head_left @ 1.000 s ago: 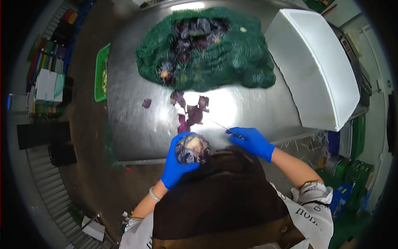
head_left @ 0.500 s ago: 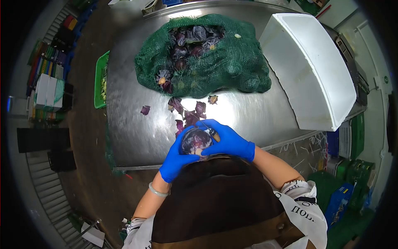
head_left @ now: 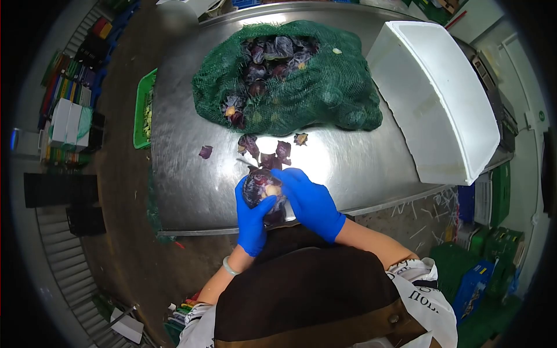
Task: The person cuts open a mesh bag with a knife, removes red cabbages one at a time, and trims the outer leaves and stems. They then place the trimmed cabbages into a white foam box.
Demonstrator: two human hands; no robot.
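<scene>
In my blue-gloved left hand (head_left: pixel 251 227) is a red cabbage (head_left: pixel 255 190), its pale cut stem end turned up and toward me. My left thumb presses beside the stem. The right hand (head_left: pixel 313 203), gloved in blue too, is closed against the cabbage's right side. A thin knife blade (head_left: pixel 246 163) sticks out past the far side of the cabbage; its handle is hidden in my right hand. A dark purple leaf (head_left: pixel 275 217) hangs below the cabbage between my hands. Trimmed purple leaves (head_left: pixel 268 161) lie on the metal table just beyond.
A green net bag (head_left: pixel 325 87) of red cabbages lies torn open on the steel table (head_left: pixel 180 185). To its right a white foam box (head_left: pixel 432 104) stands tilted. A green crate (head_left: pixel 139 116) with scraps sits past the table's left edge.
The cabbage has tipped so its stem end faces up more. My right hand has rolled over, hiding the knife's wooden handle, and the blade now points away to the left.
</scene>
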